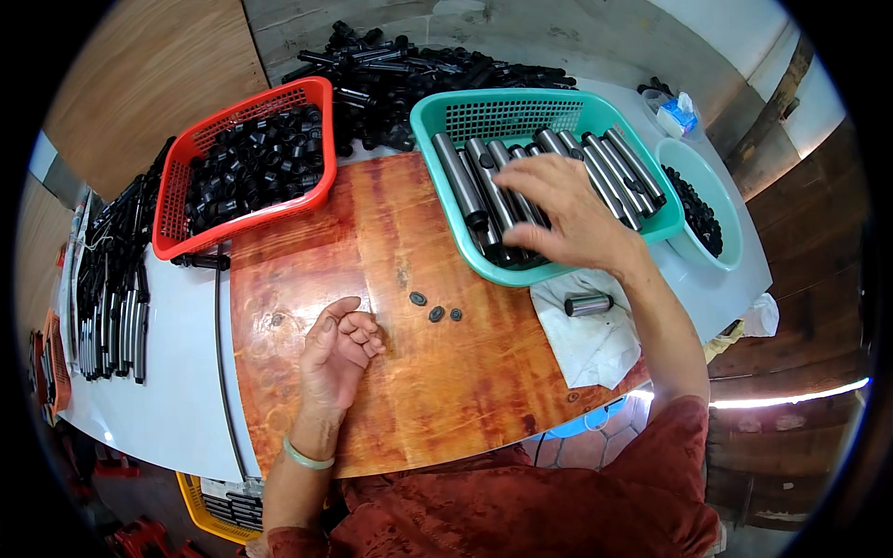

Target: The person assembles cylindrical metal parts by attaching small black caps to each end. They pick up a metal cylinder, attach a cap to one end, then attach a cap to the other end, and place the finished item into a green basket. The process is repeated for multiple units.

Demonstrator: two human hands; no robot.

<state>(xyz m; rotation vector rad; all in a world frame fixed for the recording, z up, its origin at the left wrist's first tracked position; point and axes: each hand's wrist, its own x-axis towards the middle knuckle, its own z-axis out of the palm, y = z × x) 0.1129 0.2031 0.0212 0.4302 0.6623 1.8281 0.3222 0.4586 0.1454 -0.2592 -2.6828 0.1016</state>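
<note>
My right hand (558, 209) is over the teal plastic basket (456, 228), its thumb and fingers spread above the dark metallic tubes (479, 186) lying in it. The fingertips hide part of some tubes, and I see none lifted. My left hand (339, 358) is by the wooden board (446, 400), palm turned up, fingers loosely curled, with nothing visible in it. Between my hands several small dark oval pieces (436, 314) lie on the board. A short metallic cylinder (588, 304) with black ends rests on a white cloth (586, 349) below the basket.
A red basket (246, 219) of small black parts stands at the back left. Black tubular parts (446, 74) are heaped behind, and more tubes (116, 316) lie at the left. A pale green bowl (730, 214) of small black pieces and a tissue pack (679, 116) are right of the teal basket.
</note>
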